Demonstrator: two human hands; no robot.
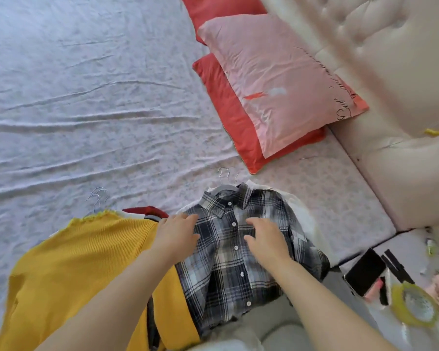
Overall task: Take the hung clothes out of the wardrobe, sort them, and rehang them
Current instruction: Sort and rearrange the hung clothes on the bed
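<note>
A plaid button-up shirt [226,272] lay flat at the wrinkled bedsheet's [86,110] near edge, beside a ribbed yellow knit [86,262]. The left hand [178,231] and right hand [265,240] rested on it, fingers loosely spread, gripping nothing.

Navy-and-white plaid shirt [238,252]; mustard-yellow ribbed knit [86,264]; pale pink pillow [269,79] over red pillow [228,117]; lilac floral-print bed sheet [86,97].

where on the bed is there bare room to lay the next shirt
Free: the wide bed sheet left of the pillows, beyond the yellow sweater. Crowded: the near edge with the plaid shirt, and the cluttered side table.
</note>
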